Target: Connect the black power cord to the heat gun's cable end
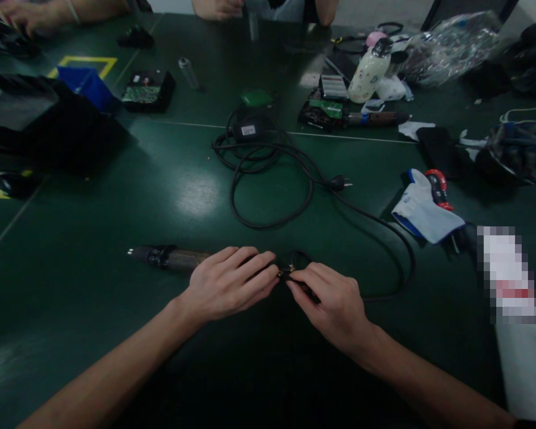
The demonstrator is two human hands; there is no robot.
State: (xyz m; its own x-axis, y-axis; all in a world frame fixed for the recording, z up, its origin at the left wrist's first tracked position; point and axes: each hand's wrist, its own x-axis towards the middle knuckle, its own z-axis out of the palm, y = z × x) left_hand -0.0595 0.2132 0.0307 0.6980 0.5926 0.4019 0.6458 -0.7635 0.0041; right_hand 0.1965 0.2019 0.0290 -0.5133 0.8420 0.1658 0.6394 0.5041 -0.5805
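1. Nearest the camera, two bare forearms are extended from 8 and 4 o'clock (dial centred between the hands).
2. Left hand: closed over the right-hand end of a dark, rod-shaped tool, which is laid on the table with its tip pointed to 9 o'clock.
3. Right hand: fingers pinched on a small dark piece at the tool's end; exact part hidden.
4. Black cord is looped at 12 o'clock; plug pointed to 3.
5. Glove is seen at 2 o'clock, bottle at 1.
6. Circuit-board box is placed at 11.
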